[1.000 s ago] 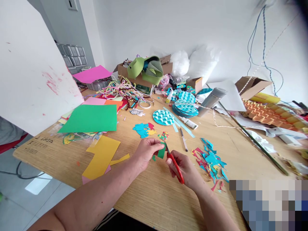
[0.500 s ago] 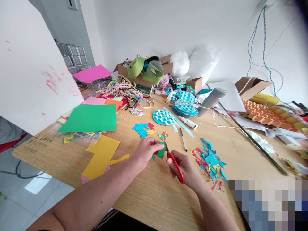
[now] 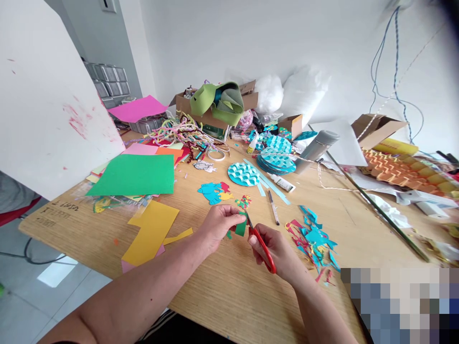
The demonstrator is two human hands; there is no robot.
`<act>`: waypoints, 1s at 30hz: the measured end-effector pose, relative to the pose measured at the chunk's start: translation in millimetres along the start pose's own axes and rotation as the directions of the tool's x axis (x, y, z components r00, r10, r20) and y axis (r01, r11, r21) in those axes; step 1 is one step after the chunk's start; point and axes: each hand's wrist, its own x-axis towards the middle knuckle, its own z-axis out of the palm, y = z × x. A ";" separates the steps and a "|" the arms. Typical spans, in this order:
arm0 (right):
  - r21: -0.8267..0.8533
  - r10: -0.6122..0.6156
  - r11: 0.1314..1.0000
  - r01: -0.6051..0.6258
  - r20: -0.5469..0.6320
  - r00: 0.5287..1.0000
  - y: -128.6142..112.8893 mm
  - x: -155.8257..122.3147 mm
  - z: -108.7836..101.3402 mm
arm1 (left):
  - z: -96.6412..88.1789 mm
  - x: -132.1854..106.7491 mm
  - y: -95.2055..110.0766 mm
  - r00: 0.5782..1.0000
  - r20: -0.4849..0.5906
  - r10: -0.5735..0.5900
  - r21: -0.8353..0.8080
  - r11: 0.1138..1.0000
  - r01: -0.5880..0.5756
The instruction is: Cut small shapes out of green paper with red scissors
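Note:
Between the thumb and fingers of my left hand [image 3: 223, 223] is a small piece of green paper [image 3: 241, 228]. My right hand [image 3: 269, 246] grips red-handled scissors [image 3: 264, 249], their blades pointing up and left against the paper's right edge. Whether the blades are parted is too small to tell. Just beyond the hands lie tiny colourful paper bits [image 3: 244, 200] and blue, red and yellow fish cut-outs [image 3: 211, 192]. A pen [image 3: 273, 208] rests beyond my right hand. Blue, red and yellow paper scraps [image 3: 315, 237] are heaped to its right.
On the left lie a green sheet [image 3: 134, 176] and a cut yellow sheet [image 3: 155, 231]. Farther back are a blue wavy paper disc [image 3: 243, 174], a glue bottle [image 3: 283, 183] and a pile of pipe cleaners [image 3: 179, 130]. A long green stick [image 3: 380, 210] crosses the right side.
The green paper looks slightly narrower and tilted a little differently at the scissor blades. Both hands stay in nearly the same place; the view has shifted very slightly.

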 end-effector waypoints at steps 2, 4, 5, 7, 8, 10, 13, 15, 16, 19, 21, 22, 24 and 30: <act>-0.003 0.003 1.000 -0.003 0.005 1.000 -0.3 -0.2 -0.5 | -0.1 -0.1 0.1 1.000 0.005 -0.006 0.007 1.000 0.006; -0.006 0.010 1.000 -0.010 0.005 1.000 -1.0 -0.4 -0.8 | -0.2 0.0 0.0 1.000 0.003 -0.013 0.011 1.000 0.013; -0.006 0.012 1.000 -0.012 0.006 1.000 -1.4 -0.5 -0.9 | -0.2 0.1 -0.2 1.000 0.001 -0.014 0.011 1.000 0.014; -0.008 0.013 1.000 -0.013 0.008 1.000 -2.2 -0.9 -0.9 | -0.4 0.5 -0.5 1.000 -0.001 -0.016 0.012 1.000 0.016; -0.011 0.013 1.000 -0.013 0.009 1.000 -2.6 -1.1 -0.9 | -0.6 0.7 -0.6 1.000 -0.001 -0.018 0.011 1.000 0.018; -0.015 0.015 1.000 -0.015 0.013 1.000 -3.1 -1.5 -0.9 | -0.8 0.9 -0.6 1.000 0.005 -0.020 0.011 1.000 0.020; -0.014 0.021 1.000 -0.021 0.014 1.000 -3.8 -1.9 -0.8 | -1.1 0.8 -0.2 1.000 0.009 -0.021 0.005 1.000 0.021; -0.011 0.024 1.000 -0.024 0.014 1.000 -4.3 -2.1 -0.7 | -1.2 0.9 -0.1 1.000 0.009 -0.013 -0.005 1.000 0.013; -0.011 0.024 1.000 -0.023 0.014 1.000 -4.5 -2.2 -0.6 | -1.3 1.0 -0.2 1.000 0.010 -0.010 -0.012 1.000 0.010; -0.012 0.017 1.000 -0.017 0.013 1.000 -4.8 -2.1 -0.7 | -1.5 1.8 -0.6 0.999 0.030 -0.013 -0.026 1.000 0.014; -0.012 0.019 1.000 -0.019 0.016 1.000 -4.7 -1.5 -1.0 | -1.5 2.2 -0.5 0.999 0.039 -0.023 -0.029 0.999 0.024; -0.011 0.020 1.000 -0.020 0.020 1.000 -4.6 -1.2 -1.1 | -1.5 2.3 -0.3 0.999 0.043 -0.029 -0.027 0.999 0.030; -0.006 0.020 1.000 -0.020 0.030 0.999 -4.3 -0.6 -1.6 | -1.5 2.0 0.4 0.998 0.052 -0.038 -0.015 0.999 0.039; -0.001 0.021 1.000 -0.021 0.042 0.999 -2.9 -0.5 -2.4 | -2.4 1.1 0.6 0.996 0.071 -0.046 -0.007 0.999 0.047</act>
